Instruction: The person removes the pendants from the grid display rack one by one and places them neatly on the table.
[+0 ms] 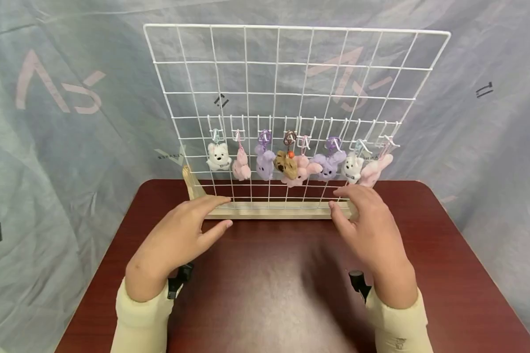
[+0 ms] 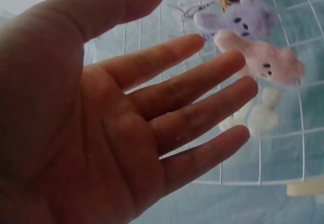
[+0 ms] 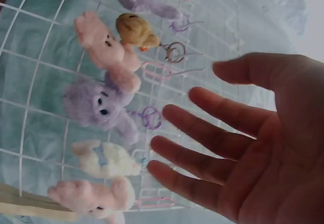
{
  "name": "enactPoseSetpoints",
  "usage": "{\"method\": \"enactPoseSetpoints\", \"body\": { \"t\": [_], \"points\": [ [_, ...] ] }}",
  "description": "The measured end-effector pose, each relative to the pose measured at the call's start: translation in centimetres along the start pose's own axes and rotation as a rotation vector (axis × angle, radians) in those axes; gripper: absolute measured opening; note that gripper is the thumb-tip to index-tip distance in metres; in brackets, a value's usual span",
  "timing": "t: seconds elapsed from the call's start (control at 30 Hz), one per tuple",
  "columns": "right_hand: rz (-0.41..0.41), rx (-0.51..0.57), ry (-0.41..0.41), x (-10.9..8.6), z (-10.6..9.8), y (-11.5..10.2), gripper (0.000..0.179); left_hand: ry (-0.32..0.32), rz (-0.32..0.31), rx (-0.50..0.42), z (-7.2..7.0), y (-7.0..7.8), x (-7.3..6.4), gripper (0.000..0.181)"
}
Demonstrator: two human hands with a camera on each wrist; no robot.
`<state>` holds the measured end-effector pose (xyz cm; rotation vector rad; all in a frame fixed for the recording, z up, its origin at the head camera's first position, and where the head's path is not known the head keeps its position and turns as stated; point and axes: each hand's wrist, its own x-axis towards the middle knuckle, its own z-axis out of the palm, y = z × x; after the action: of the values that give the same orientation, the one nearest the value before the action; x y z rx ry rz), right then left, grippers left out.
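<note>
A row of plush keychains hangs from hooks on a white wire grid rack (image 1: 278, 63). From the left come a white plush (image 1: 219, 157), a pink plush (image 1: 241, 165), a purple plush (image 1: 265, 163) and a brown plush (image 1: 286, 164). Further right are another pink plush (image 1: 301, 170), a second purple plush (image 1: 328, 165), a second white plush (image 1: 352, 167) and a third pink plush (image 1: 375, 170). My left hand (image 1: 181, 233), fingers extended and holding nothing, hovers before the rack's left side. Before its right side my right hand (image 1: 373, 230) is likewise spread, with nothing in it.
The rack stands in a wooden base (image 1: 269, 212) on a dark red table (image 1: 265, 284). Grey printed fabric (image 1: 70, 147) surrounds the table at the back and sides. Dark wrist devices (image 1: 180, 280) show below both hands.
</note>
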<state>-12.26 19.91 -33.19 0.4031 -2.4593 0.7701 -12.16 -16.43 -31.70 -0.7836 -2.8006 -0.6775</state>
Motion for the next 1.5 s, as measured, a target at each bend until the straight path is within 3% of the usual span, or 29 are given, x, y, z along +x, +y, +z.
{"method": "enactPoseSetpoints", "body": {
  "t": [0.3,0.53,0.77,0.97,1.33,1.5],
  "points": [
    [0.030,0.012,0.192,1.1,0.3,1.8,0.011,0.020,-0.118,-0.018,-0.8,-1.3,0.0,0.037],
    [0.049,0.067,0.306,1.4,0.3,2.4,0.014,-0.019,-0.212,-0.033,-1.1,-2.1,-0.2,0.040],
    [0.134,0.138,0.435,2.0,0.8,3.5,0.019,0.002,-0.240,-0.029,-1.6,-3.2,-0.6,0.039],
    [0.219,0.155,0.476,2.6,0.7,4.8,0.026,0.034,-0.223,-0.042,-1.8,-4.0,-0.5,0.041],
    [0.343,0.111,0.446,3.8,1.1,6.3,0.038,0.076,-0.247,-0.068,-1.4,-5.5,0.0,0.041],
    [0.363,0.123,0.457,4.5,1.3,6.6,0.042,0.073,-0.307,-0.067,-1.3,-6.2,0.2,0.044]
  ]
}}
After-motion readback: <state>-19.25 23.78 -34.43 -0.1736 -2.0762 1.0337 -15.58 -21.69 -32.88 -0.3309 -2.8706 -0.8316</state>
